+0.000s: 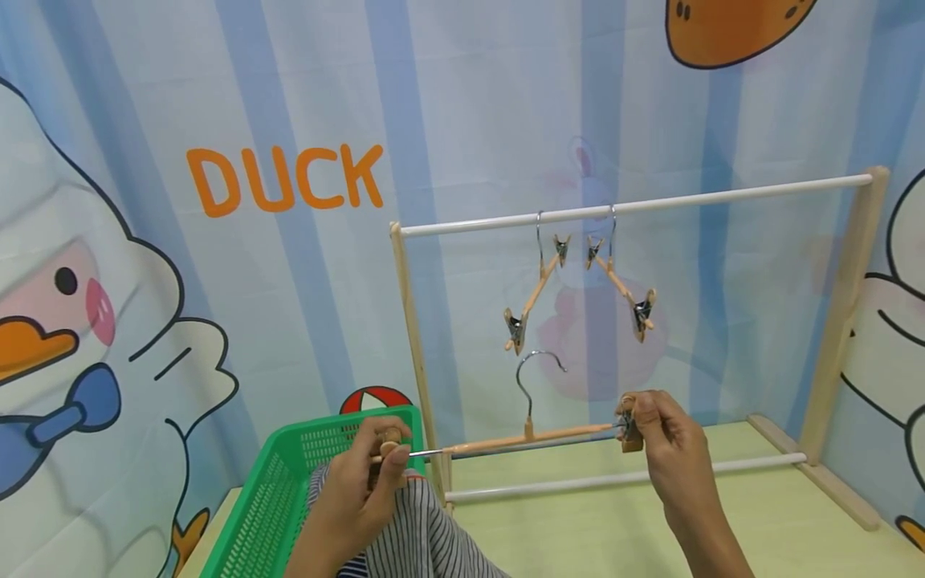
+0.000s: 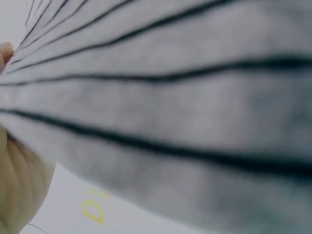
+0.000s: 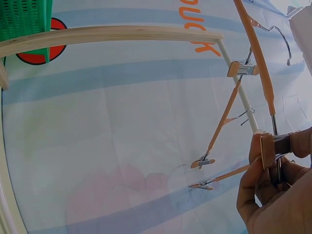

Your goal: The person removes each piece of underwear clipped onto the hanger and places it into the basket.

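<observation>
Between my hands a wooden clip hanger (image 1: pixel 491 444) is held nearly level, its metal hook (image 1: pixel 530 385) pointing up. My left hand (image 1: pixel 354 498) pinches the clip (image 1: pixel 390 441) at its left end. At the other end, my right hand (image 1: pixel 675 453) grips the right clip (image 1: pixel 630 429) between thumb and fingers; the right wrist view shows this clip (image 3: pixel 267 151) close up on the metal rod. Grey cloth with thin dark stripes (image 1: pixel 415 514) hangs by my left hand, and it fills most of the left wrist view. Its upper edge is partly hidden behind my fingers.
A wooden rack with a white top rail (image 1: pixel 723 197) stands behind my hands. Two similar clip hangers (image 1: pixel 543 281) hang from that rail. The green basket (image 1: pixel 253 490) is at the left, on a pale tabletop (image 1: pixel 578 534). A printed curtain (image 1: pixel 303 321) covers the back.
</observation>
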